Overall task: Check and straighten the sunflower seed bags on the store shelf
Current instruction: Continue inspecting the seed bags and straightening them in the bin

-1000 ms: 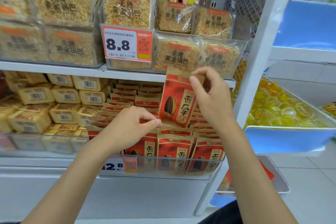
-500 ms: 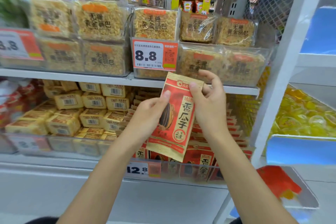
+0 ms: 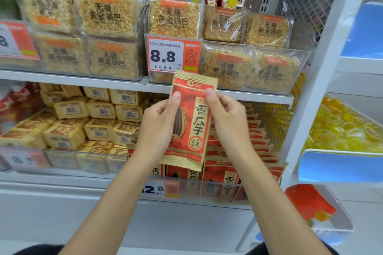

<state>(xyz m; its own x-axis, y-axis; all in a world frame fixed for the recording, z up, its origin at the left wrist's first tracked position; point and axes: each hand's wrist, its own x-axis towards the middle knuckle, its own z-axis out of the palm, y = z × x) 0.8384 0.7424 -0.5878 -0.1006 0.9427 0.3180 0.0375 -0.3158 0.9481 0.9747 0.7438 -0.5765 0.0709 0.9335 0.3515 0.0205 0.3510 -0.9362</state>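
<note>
Since half a second ago the red-and-tan foil sunflower seed bag [image 3: 195, 122] has swung from a slant to nearly upright. Our left hand [image 3: 158, 125] — a second back it was down among the shelved stock — has come up to share the hold with our right hand [image 3: 228, 122]. Each grip is closed on the bag: the left thumb lies on the upper left of its face, the right thumb on the upper right, and the curled fingers go behind its edges. We hold it in the air in front of the white shelf edge [image 3: 83, 82], printed front toward us, its top seal overlapping the bottom of the orange-and-white 8.8 price tag [image 3: 173, 55]. Below and behind it, rows of matching red bags [image 3: 257, 130] stand in the lower shelf bay behind a clear plastic front rail [image 3: 207, 190] — the back ranks blur together. To their left lie yellow wrapped blocks with barcode labels [image 3: 99, 109]; on the shelf above stand clear packs of golden rice crust [image 3: 105, 14]. At the right, beyond the white upright post [image 3: 323, 68], a blue bin [image 3: 339, 165] holds yellow wrapped sweets.
</note>
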